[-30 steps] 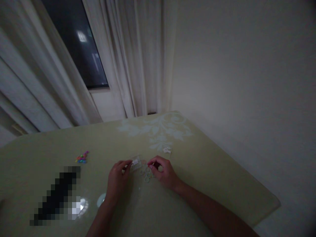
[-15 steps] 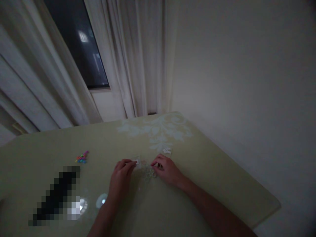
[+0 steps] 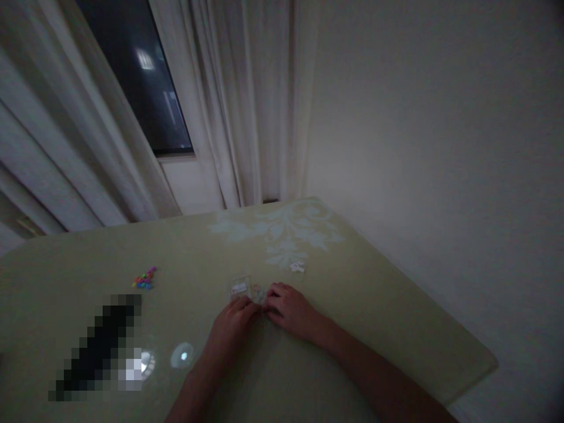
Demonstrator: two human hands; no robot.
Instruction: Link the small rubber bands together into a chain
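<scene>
Both hands meet over the small pale rings (image 3: 259,292) on the table, covering much of the pile. My left hand (image 3: 235,317) is closed, its fingertips pressed together at the near-left side of the rings. From the right, my right hand (image 3: 291,310) reaches in with its fingers curled and closed, its tips almost touching those of the left. What either hand pinches is hidden or too small to name. Just beyond the left fingers lies a small clear plastic packet (image 3: 240,287) with a white piece in or on it.
Small white pieces (image 3: 297,268) lie beyond my right hand. A little heap of bright coloured pieces (image 3: 144,278) sits to the left on the glossy green table (image 3: 185,252), behind a dark blurred patch. Curtains (image 3: 238,106) and a wall (image 3: 423,147) border the table.
My left hand has left the clear packet and moved right and nearer, onto the rings. My right hand has shifted slightly left and nearer, so the fingertips now almost meet.
</scene>
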